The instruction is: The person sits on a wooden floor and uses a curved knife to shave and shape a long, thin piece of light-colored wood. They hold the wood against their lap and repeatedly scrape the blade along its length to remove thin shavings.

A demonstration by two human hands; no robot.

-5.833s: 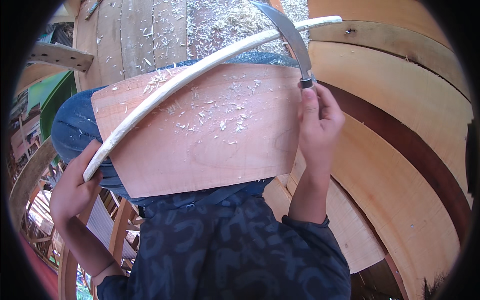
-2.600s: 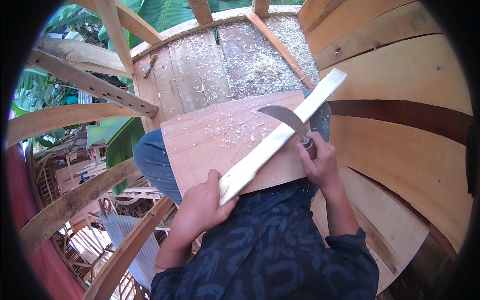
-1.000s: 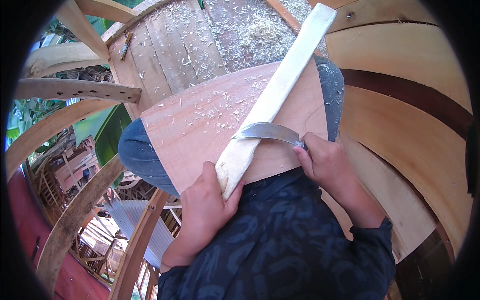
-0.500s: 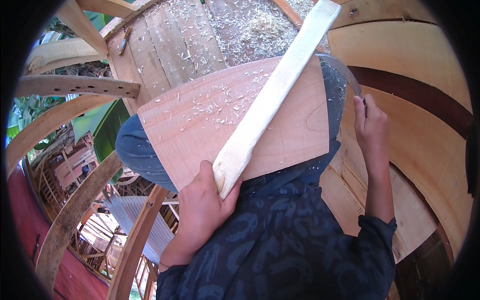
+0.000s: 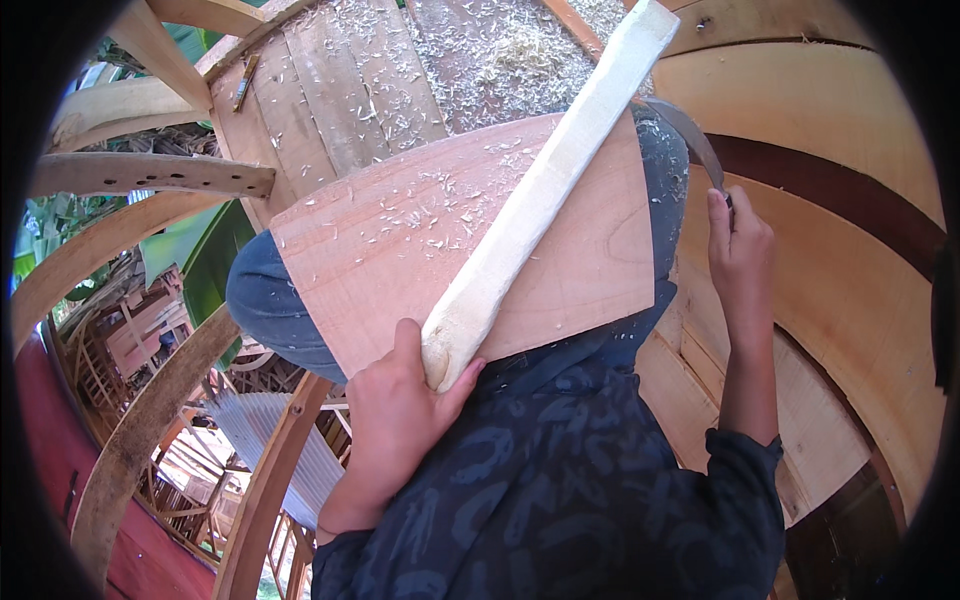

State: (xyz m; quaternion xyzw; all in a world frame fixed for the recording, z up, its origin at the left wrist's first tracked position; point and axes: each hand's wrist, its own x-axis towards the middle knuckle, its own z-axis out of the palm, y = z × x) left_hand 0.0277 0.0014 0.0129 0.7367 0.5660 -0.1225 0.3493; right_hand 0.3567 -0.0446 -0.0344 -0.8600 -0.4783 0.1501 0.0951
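Note:
A long pale piece of wood (image 5: 545,195) slants across a flat reddish board (image 5: 590,260) that rests over my lap. My left hand (image 5: 395,410) is closed round the wood's near end, thumb on one side and fingers on the other. Off to the right, my right hand (image 5: 741,240) grips a knife with a curved blade (image 5: 692,138). Its handle is mostly hidden in my fist. The blade arcs up and left beside my right knee, its tip close to the right edge of the wood. Small shavings (image 5: 420,215) are scattered over the board.
A heap of shavings (image 5: 530,55) covers the plank floor (image 5: 305,95) ahead. A small narrow object (image 5: 245,83) lies at its left. Curved wooden ribs (image 5: 150,175) stand at my left, with gaps between them. Planked walls (image 5: 800,110) curve up at my right.
The wood has rolled slightly in my left hand, and its near end has shifted a little left. The knife blade's angle has changed slightly; both hands keep their grips.

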